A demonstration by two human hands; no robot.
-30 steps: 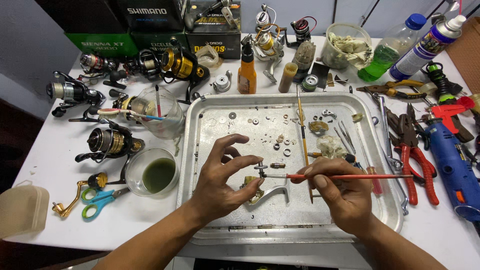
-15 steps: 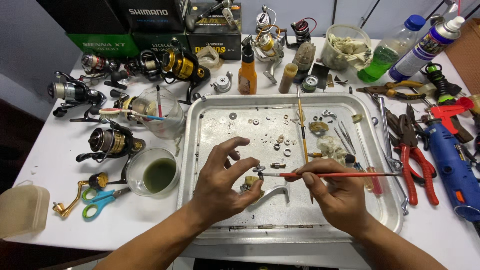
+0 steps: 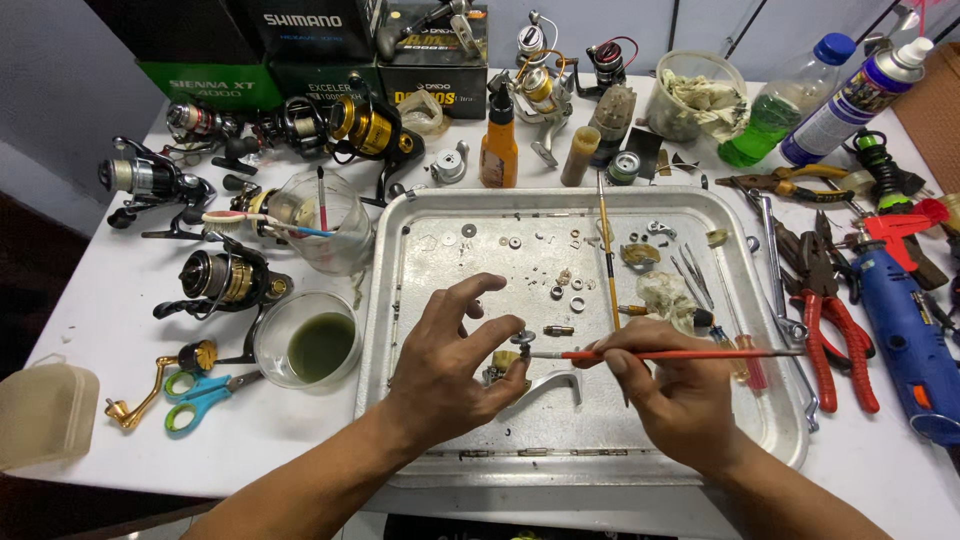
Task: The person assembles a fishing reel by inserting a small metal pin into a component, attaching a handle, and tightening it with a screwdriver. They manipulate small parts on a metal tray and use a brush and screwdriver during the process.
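My left hand [image 3: 448, 372] pinches a small metal reel part [image 3: 510, 362] with a curved silver arm [image 3: 553, 385] over the metal tray [image 3: 400, 260]. The index finger is raised and the thumb presses the part. My right hand [image 3: 668, 390] holds a thin red-handled brush [image 3: 680, 353] level, its tip touching the top of the part at a small round washer. Both hands hover over the near middle of the tray.
Loose washers, springs and a yellow brush [image 3: 607, 250] lie in the tray. Left: fishing reels [image 3: 225, 278], a cup of green liquid [image 3: 305, 340], scissors [image 3: 205, 395]. Right: red pliers [image 3: 835, 320], a blue rotary tool [image 3: 910, 335], bottles [image 3: 785, 95]. Boxes stand at the back.
Both hands stay nearly in place. The brush tip has shifted slightly left onto the part, and my left fingers have turned a little around it.
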